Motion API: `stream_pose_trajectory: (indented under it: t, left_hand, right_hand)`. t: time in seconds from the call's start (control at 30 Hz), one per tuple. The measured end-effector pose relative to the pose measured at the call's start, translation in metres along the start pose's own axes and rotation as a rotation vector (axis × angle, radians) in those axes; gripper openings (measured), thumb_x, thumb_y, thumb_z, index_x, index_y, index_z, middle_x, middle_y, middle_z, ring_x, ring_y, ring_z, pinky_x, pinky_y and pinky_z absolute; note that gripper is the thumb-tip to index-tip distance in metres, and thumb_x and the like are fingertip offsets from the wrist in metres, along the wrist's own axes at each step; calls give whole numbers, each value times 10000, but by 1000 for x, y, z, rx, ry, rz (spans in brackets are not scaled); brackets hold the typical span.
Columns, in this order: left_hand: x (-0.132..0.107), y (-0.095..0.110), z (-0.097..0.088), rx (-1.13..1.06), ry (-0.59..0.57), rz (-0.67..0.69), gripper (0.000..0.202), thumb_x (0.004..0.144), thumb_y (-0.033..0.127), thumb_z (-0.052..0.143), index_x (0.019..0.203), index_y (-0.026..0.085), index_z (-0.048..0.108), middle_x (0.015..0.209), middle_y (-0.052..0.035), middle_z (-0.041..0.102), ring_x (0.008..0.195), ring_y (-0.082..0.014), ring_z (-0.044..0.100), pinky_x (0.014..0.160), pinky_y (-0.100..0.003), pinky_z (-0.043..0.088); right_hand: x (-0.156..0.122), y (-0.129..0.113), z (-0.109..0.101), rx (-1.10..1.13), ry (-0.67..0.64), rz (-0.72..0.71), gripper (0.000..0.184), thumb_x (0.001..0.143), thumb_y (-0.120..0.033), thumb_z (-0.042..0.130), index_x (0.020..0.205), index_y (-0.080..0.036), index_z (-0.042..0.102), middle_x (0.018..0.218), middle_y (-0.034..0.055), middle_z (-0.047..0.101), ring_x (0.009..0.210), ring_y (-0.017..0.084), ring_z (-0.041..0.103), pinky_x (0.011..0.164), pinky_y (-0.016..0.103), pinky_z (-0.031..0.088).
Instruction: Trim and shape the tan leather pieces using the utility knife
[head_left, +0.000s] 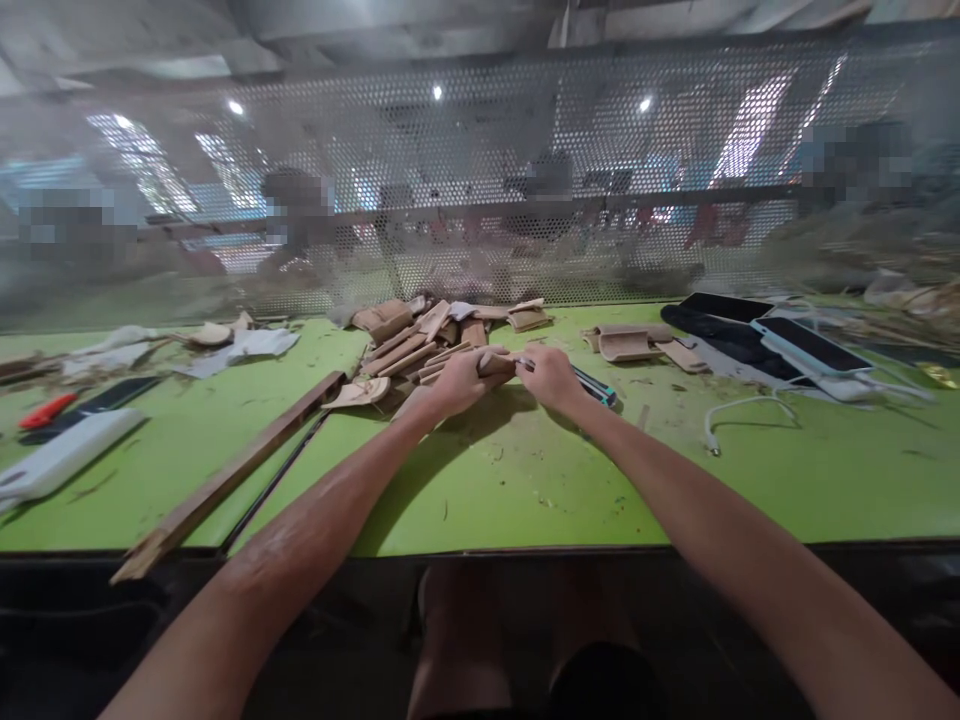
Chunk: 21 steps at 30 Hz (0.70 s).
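Note:
Both my arms reach out over a green table [525,480]. My left hand [461,380] is closed around a small tan wooden piece [496,363] at the near edge of a pile of wooden pieces [420,340]. My right hand [551,378] is closed on a knife-like tool with a dark teal handle [596,387]; its tip meets the wooden piece between the two hands. The blade itself is mostly hidden by my fingers.
A long wooden strip [232,470] lies diagonally at the left. A white power bank [64,455] and a red cutter [46,410] lie far left. Phones [806,345], a white cable [739,408] and more wooden pieces [630,342] lie right. Perforated mesh [480,180] backs the table.

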<state>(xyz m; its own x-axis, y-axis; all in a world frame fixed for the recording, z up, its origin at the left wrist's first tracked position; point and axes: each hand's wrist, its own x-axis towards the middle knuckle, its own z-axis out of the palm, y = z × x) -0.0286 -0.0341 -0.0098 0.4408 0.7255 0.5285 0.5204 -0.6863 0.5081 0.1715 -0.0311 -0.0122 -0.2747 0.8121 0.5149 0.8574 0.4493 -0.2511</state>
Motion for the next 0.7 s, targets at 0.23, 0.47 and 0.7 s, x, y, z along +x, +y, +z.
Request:
stream_pose_trajectory:
  t: [0.23, 0.47, 0.7]
  left_hand:
    - [1, -6, 0, 32, -44, 31, 395, 852, 369, 692, 1221, 230, 709, 1123, -45, 764, 1028, -246, 703, 961, -366, 525]
    - [1, -11, 3, 26, -28, 27, 379, 843, 377, 675, 1175, 200, 715, 1073, -34, 764, 937, -224, 692, 883, -331, 531]
    - [3, -13, 12, 178, -1, -54, 147, 821, 263, 632, 844, 155, 728, 860, -49, 744, 805, -195, 634, 775, -274, 506]
  right_hand:
    - [-2, -5, -1, 204, 110, -30, 234, 860, -266, 542, 637, -201, 514, 677, 29, 572, 685, 165, 477, 662, 290, 316]
    - [-5, -16, -5, 306, 165, -67, 249, 845, -261, 552, 614, -216, 471, 646, 16, 537, 652, 160, 444, 640, 295, 309]
    - [-6, -30, -9, 341, 179, -198, 179, 860, -212, 554, 699, -198, 633, 708, 34, 604, 683, 172, 487, 686, 296, 369]
